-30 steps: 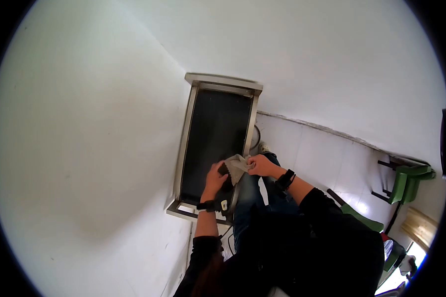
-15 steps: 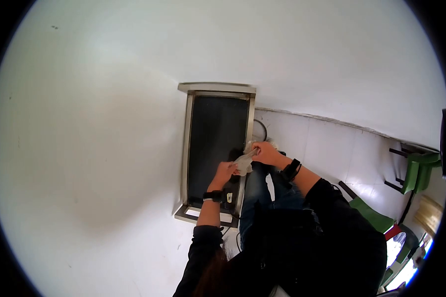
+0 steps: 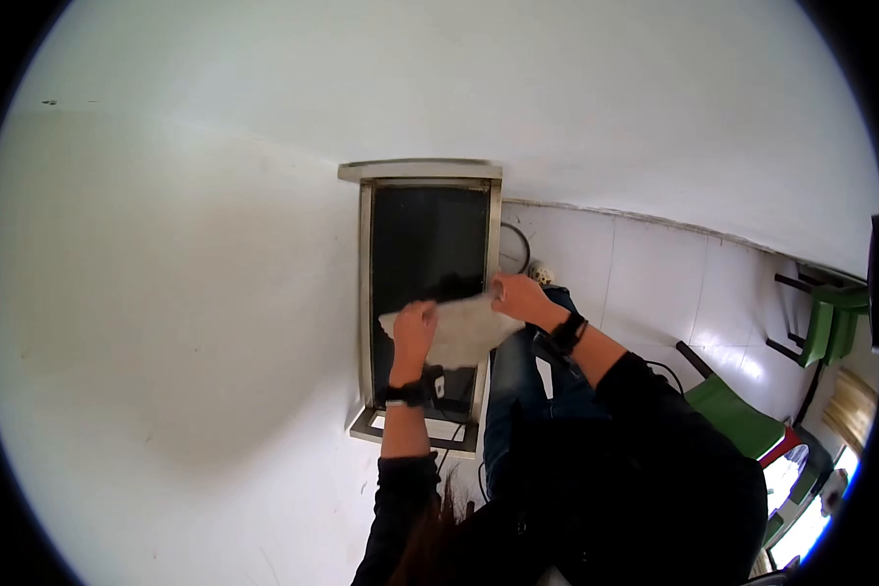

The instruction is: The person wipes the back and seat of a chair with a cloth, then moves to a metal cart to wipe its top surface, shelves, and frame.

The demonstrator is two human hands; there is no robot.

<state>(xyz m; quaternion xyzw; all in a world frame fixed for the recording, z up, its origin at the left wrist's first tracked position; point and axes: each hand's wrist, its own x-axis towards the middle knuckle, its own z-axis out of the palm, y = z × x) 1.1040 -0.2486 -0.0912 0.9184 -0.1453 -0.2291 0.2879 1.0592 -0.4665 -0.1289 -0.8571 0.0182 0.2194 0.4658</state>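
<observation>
A pale beige cloth [image 3: 464, 334] is stretched out between my two hands, above the dark top of a metal-framed table [image 3: 430, 234]. My left hand [image 3: 415, 334] grips its left part with curled fingers, and a small corner sticks out past them. At the upper right edge, my right hand [image 3: 523, 297] pinches the cloth near the table's right side rail. Both wrists wear black bands. Below the cloth, close to my left wrist, a small dark object with a pale label [image 3: 440, 387] lies on the tabletop.
White walls meet behind the table and run along its left. Green chairs [image 3: 732, 415] stand on the tiled floor to the right. A dark cable loop [image 3: 518, 246] lies beside the table's right edge, near my legs in jeans [image 3: 518, 376].
The cloth was bunched and narrow between my hands; now it is spread wide. My left hand has moved left and up, farther from the right one.
</observation>
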